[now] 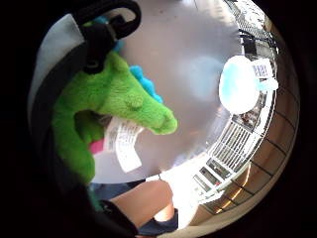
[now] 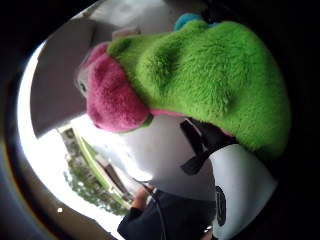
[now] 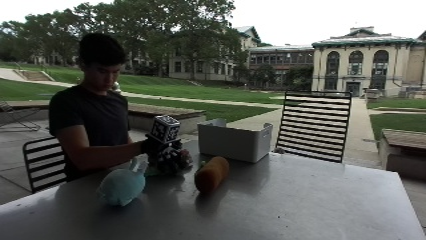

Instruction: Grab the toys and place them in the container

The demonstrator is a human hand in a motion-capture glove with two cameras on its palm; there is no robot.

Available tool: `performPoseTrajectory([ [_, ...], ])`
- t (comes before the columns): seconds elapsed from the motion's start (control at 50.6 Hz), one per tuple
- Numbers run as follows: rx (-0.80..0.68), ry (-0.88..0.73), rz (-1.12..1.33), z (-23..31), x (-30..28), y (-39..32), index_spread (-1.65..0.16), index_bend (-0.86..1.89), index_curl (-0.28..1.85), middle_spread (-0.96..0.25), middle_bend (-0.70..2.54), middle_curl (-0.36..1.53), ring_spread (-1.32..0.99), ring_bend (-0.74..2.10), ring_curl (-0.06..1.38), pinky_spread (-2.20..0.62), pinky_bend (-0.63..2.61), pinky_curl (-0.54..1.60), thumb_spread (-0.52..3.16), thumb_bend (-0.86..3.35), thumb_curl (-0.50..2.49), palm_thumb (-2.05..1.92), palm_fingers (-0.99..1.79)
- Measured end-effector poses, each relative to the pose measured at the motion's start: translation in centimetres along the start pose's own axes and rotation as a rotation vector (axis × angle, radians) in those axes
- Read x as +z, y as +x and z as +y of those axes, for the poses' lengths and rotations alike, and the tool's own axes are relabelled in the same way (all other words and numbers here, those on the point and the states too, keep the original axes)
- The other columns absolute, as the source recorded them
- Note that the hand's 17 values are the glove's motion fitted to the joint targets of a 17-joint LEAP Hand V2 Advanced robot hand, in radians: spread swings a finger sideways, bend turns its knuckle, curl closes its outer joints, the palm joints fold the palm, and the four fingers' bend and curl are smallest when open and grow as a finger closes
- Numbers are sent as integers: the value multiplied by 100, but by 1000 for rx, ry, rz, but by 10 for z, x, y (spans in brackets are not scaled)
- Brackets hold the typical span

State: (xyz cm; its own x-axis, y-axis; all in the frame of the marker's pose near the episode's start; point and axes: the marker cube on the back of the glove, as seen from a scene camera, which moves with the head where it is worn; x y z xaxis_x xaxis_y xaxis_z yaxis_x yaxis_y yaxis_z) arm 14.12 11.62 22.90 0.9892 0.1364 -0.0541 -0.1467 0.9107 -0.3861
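Fingers (image 3: 174, 159) of right hand (image 3: 163, 152) curled round green plush toy (image 1: 106, 106), toy against palm, above table (image 3: 299, 200).

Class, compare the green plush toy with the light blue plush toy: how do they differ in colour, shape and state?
The green toy is bright green with a long snout; the blue toy is pale blue and rounded. The gloved right hand holds the green toy, while the blue toy lies untouched on the table. Both are soft plush, and neither is in the container.
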Motion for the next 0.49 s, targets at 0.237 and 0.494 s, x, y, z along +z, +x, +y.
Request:
performPoseTrajectory([
  [0.237, 8, 194, 40, -6, -8, 43, -15, 74, 67, -20, 46, 28, -39, 99, 40, -46, 70, 35, 153, 56, 55, 96, 137],
  [0.494, -7, 254, -71, 3, -77, 44, -18, 54, 73, -22, 106, 49, -32, 111, 44, -43, 68, 35, 148, 65, 64, 96, 122],
])
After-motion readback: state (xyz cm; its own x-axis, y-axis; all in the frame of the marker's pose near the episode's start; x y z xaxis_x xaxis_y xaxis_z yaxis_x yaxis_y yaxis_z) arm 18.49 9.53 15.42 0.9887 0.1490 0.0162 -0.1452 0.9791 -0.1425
